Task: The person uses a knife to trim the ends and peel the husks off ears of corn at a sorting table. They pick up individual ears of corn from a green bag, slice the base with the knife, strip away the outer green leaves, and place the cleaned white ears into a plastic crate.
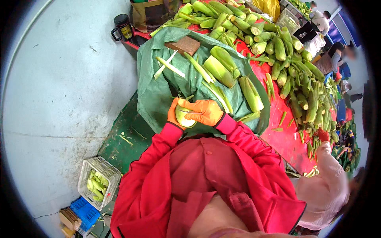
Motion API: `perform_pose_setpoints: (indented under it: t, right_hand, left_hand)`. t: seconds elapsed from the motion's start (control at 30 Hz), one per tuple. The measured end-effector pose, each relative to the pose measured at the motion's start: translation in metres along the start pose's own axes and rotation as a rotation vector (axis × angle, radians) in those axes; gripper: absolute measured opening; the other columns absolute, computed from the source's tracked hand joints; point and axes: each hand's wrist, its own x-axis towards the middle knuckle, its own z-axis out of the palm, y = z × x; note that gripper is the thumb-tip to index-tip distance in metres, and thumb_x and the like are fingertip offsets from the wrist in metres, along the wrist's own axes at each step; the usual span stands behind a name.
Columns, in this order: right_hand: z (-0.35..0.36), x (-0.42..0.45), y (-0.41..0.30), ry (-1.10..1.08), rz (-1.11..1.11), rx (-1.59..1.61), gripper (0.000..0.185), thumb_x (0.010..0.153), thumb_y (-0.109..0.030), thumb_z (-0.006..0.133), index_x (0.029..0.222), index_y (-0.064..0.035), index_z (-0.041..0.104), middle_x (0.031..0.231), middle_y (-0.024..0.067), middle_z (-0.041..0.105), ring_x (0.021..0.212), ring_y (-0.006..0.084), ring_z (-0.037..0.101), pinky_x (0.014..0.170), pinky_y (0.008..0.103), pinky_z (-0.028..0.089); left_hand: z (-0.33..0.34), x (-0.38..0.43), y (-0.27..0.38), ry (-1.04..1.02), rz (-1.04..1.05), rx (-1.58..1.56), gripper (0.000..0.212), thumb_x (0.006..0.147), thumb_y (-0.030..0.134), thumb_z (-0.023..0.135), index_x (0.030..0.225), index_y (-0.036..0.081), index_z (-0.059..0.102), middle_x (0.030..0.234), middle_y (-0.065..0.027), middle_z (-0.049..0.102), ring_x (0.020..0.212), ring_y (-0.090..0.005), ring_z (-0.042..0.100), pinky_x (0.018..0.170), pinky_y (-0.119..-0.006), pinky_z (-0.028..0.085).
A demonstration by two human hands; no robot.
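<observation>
My left hand (172, 112), in an orange glove, is closed around an ear of corn in its green husk (182, 114), its pale cut end towards me. The right hand (210, 111), gloved alike, grips what looks like a small knife (190, 112), its thin blade against the husk. Most of its handle is hidden by my fingers. Beneath both hands spreads a green woven plastic sheet (154, 89). Loose husk leaves (172, 67), a brown brick (184, 45) and several husk pieces (218, 71) lie on it.
A red table (265, 70) bears a big heap of unhusked corn (282, 50). A lidded drink mug (123, 26) stands at the back left. Husks fill a white plastic crate (99, 157) at lower left. A co-worker in a pale sleeve (324, 157) reaches in from the right.
</observation>
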Motion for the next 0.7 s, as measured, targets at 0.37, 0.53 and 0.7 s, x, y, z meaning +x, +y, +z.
perform_pose_setpoints:
  t: [0.37, 0.53, 0.7]
  right_hand:
    - [0.017, 0.014, 0.008, 0.52, 0.59, 0.68, 0.035, 0.089, -0.035, 0.059, 0.079, -0.0026, 0.068, 0.059, 0.0085, 0.06, 0.048, 0.0194, 0.057, 0.046, 0.0353, 0.043]
    - [-0.055, 0.001, 0.111, 1.101, 0.796, 0.591, 0.042, 0.085, -0.044, 0.062, 0.077, -0.0029, 0.066, 0.057, 0.0078, 0.06, 0.042, 0.0137, 0.051, 0.043, 0.0296, 0.042]
    - [-0.054, 0.003, 0.07, 0.514, 0.686, 0.625, 0.052, 0.084, -0.054, 0.055, 0.097, -0.0049, 0.066, 0.065, 0.0054, 0.068, 0.039, 0.011, 0.047, 0.042, 0.0277, 0.042]
  left_hand:
    - [0.007, -0.01, 0.027, -0.191, -0.223, 0.064, 0.051, 0.09, 0.049, 0.052, 0.112, 0.004, 0.06, 0.097, -0.0171, 0.066, 0.084, -0.0269, 0.066, 0.07, -0.039, 0.057]
    - [0.022, -0.044, 0.042, -0.23, -0.278, 0.193, 0.066, 0.093, 0.055, 0.042, 0.135, 0.004, 0.04, 0.113, -0.0259, 0.058, 0.08, -0.0346, 0.063, 0.066, -0.041, 0.056]
    - [0.009, -0.019, 0.038, -0.166, -0.008, 0.02, 0.075, 0.09, 0.062, 0.039, 0.136, 0.002, 0.039, 0.124, -0.0254, 0.052, 0.103, -0.0339, 0.059, 0.083, -0.042, 0.052]
